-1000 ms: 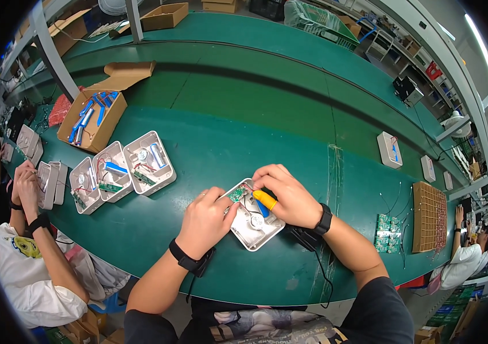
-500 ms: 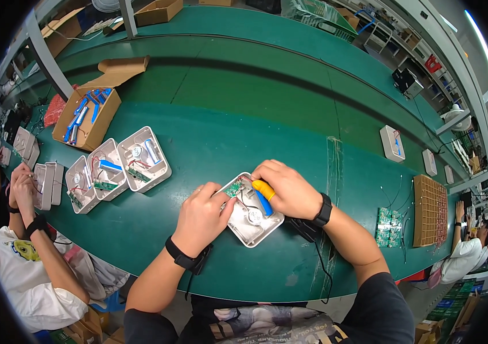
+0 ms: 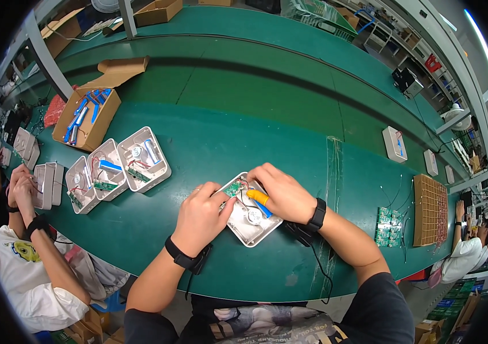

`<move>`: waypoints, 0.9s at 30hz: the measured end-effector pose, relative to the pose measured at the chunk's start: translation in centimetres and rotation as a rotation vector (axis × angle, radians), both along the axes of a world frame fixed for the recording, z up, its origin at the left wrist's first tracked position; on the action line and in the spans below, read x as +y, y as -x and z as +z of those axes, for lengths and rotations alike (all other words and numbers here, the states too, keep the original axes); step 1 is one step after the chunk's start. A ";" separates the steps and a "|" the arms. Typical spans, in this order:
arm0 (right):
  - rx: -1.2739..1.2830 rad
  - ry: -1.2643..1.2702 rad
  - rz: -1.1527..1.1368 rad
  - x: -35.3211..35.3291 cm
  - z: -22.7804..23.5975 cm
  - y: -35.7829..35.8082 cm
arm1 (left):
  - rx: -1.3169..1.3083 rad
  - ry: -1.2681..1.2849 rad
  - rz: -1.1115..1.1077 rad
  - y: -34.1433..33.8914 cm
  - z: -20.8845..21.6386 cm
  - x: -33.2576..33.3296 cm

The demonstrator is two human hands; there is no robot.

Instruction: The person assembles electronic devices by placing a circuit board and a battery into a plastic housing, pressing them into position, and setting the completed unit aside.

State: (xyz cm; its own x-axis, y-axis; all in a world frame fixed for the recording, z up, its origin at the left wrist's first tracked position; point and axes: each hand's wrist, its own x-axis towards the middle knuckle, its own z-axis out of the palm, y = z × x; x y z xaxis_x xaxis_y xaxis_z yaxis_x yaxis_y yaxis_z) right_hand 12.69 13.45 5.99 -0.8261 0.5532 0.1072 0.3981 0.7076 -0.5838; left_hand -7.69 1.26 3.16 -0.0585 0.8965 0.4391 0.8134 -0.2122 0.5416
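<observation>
A white plastic case [image 3: 248, 238] lies on the green bench in front of me, its inside facing up. In it are a small green circuit board [image 3: 233, 189], a round white speaker-like part [image 3: 254, 216], thin wires and a blue cylindrical battery [image 3: 264, 208]. My left hand [image 3: 202, 213] grips the case's left side, with thumb and fingertips by the board. My right hand [image 3: 287, 196] reaches over the right rim, fingers curled. Its digit in a yellow finger cot [image 3: 258, 198] lies over the battery's upper end, near the wires; whatever its tips pinch is hidden.
Left of me stand several similar cases [image 3: 144, 159] with batteries and boards, and a cardboard box [image 3: 87, 121] of blue batteries. A co-worker's hands [image 3: 23, 186] are at far left. At right lie green circuit boards [image 3: 389, 227] and a brown gridded tray [image 3: 426, 211]. A green belt [image 3: 255, 80] runs beyond.
My right hand has shifted slightly down and left, its yellow-cotted digit now covering more of the battery's top. The left hand stays put. Belt seams and a case on the belt have moved slightly right.
</observation>
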 end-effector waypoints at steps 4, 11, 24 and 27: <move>-0.017 0.195 -0.019 0.2 1.2 -0.3 | -0.029 -0.016 0.002 0.0 0.0 0.0; -0.038 0.128 -0.045 -0.3 0.7 -0.1 | -0.035 -0.028 0.000 0.1 -0.1 0.1; -0.195 -0.371 0.211 -2.2 4.9 -3.7 | -0.151 -0.127 0.026 2.5 0.3 0.8; -0.306 -0.422 0.326 -3.7 4.0 -3.9 | 0.116 -0.208 0.382 4.4 0.6 1.2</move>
